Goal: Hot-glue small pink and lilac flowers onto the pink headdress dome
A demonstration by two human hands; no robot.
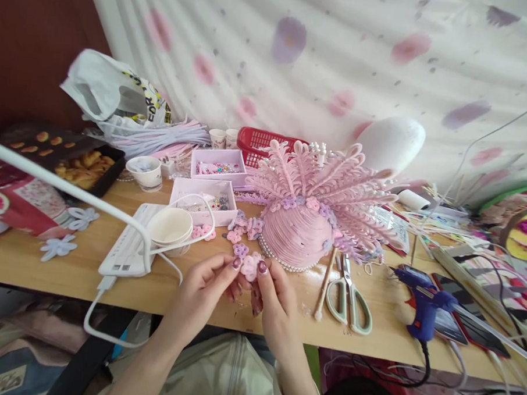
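Between the fingertips of my left hand (pixel 211 288) and my right hand (pixel 272 297) is a small pink flower (pixel 250 267), pinched from both sides just above the table's front edge. A purple flower (pixel 241 250) lies right behind it. More pink and purple flowers (pixel 245 227) are gathered on the table a little farther back. Beyond my right hand stands a pink dome-shaped headpiece (pixel 294 237), with fuzzy feather-like plumes (pixel 334 183) fanning from its top, a band of small flowers and a pearl string around its base.
Green-handled scissors (pixel 349 300) and a thin wooden stick (pixel 326 282) lie right of my hands. Farther right is a blue glue gun (pixel 429 306) with phones. Paper cups (pixel 170 227), a white power strip (pixel 128 244) and bead boxes (pixel 202 199) stand left. A red basket (pixel 257 140) sits behind.
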